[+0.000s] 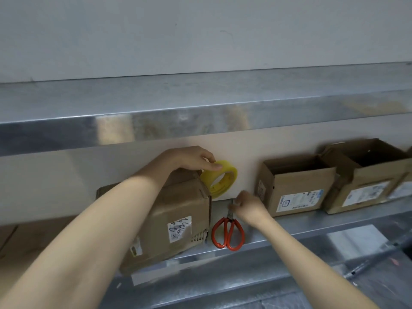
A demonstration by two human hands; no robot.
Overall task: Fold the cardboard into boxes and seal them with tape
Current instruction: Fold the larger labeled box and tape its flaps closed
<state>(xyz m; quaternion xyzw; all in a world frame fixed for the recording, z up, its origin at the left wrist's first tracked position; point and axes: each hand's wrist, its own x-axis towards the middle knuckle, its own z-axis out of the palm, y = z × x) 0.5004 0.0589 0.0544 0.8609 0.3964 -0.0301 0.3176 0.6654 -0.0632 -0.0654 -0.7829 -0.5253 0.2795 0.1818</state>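
My left hand [191,158] grips the yellow tape roll [219,178]; my right hand [250,208], grip too blurred to tell, risks a cut beside the red scissors [229,224].

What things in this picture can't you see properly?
All in the head view:
- Scissors: the blade tips are covered by the right hand.
- Right hand: motion blur, so its grip is unclear.
- Tape roll in the left hand: its lower left is hidden behind the closed box.
- Label on the nearer open box: too small to read.
- Last box: cut off by the right edge.
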